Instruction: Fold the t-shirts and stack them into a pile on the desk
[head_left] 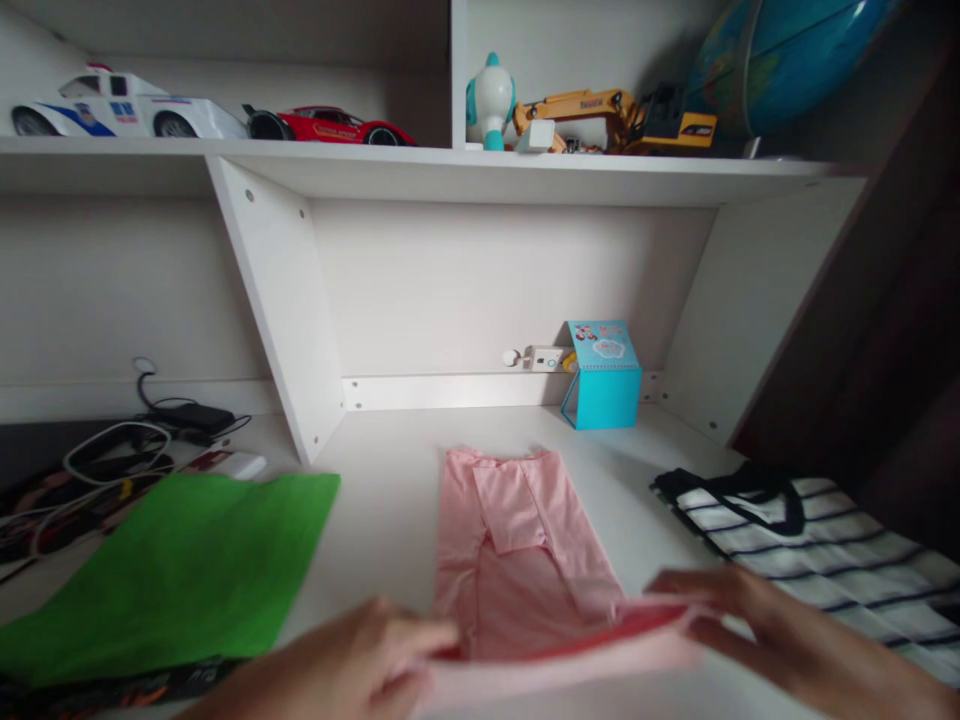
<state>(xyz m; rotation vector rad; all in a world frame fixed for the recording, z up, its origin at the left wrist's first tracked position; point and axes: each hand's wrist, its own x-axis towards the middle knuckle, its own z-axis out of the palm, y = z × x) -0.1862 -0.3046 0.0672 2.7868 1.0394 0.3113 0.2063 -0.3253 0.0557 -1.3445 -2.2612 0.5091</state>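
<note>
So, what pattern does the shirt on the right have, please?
The shirt is white with dark stripes, head view.

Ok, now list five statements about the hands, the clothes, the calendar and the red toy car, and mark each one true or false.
1. The left hand and the right hand both hold the pink garment. True.
2. The green cloth lies to the right of the pink garment. False: it lies to the left.
3. The striped garment lies to the right of the pink garment. True.
4. The blue calendar lies flat on the desk. False: it stands up, folded like a tent.
5. The red toy car is on the desk. False: it is on the shelf above.
</note>
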